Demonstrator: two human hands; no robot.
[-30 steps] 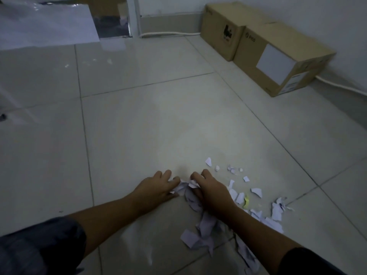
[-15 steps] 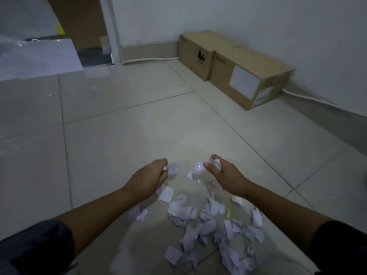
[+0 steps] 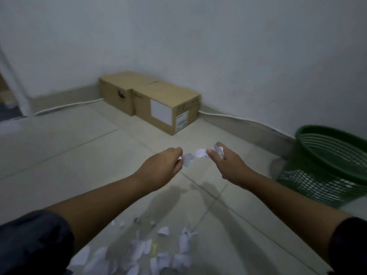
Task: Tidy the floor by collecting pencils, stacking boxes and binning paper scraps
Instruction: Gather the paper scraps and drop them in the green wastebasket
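Left hand: the left hand (image 3: pixel 161 169) is raised above the floor, its fingers curled round a small white torn paper scrap (image 3: pixel 187 159) that sticks out toward 3 o'clock.
Right hand: the right hand (image 3: pixel 228 165) is raised level with it and pinches two or so white scraps (image 3: pixel 201 153); one shows beside the thumb, another over the fingertips at 12 o'clock.
Scraps on the floor: a loose heap of white torn paper pieces (image 3: pixel 139 253) lies on the pale tiled floor (image 3: pixel 59 155) at 6 o'clock, below both forearms. They are blurred; I judge well over a dozen, an exact count cannot be made.
Bin: one round green mesh plastic wastebasket (image 3: pixel 329 163) stands at 3 o'clock of the right hand, near it, mouth open and tipped toward the camera.
Boxes: two brown cardboard boxes (image 3: pixel 156 102) sit touching side by side against the wall at 12 o'clock, not stacked; the nearer one bears a white label.
Pencils: none can be made out; a small yellow streak in the heap is too blurred to name.
Handling: the scraps are likely very light, limp and prone to flutter or slip from a loose grasp. They are best gathered in bunches, pressed between fingers and palm and carried low over the bin mouth before letting go.
Boxes, handling: probably stiff; weight cannot be told. Best held under the two short ends.
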